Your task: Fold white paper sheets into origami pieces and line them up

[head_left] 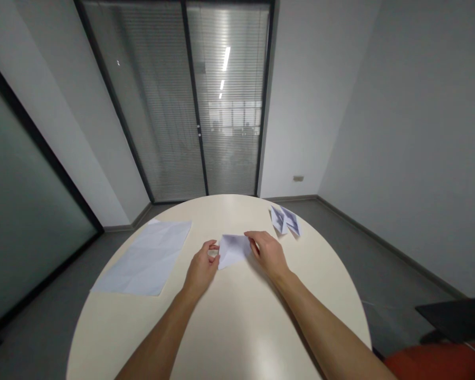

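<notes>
"Where's the small paper point(233, 250), pointing which way?"

"On the table point(229, 316), far half; far edge runs left-right, long axis unclear; right hand point(268, 253) pinches its right end; left hand point(201, 268), half-open, meets its left edge, grip unclear."

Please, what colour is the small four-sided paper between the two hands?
The small four-sided paper is white, faintly bluish, in the head view.
</notes>
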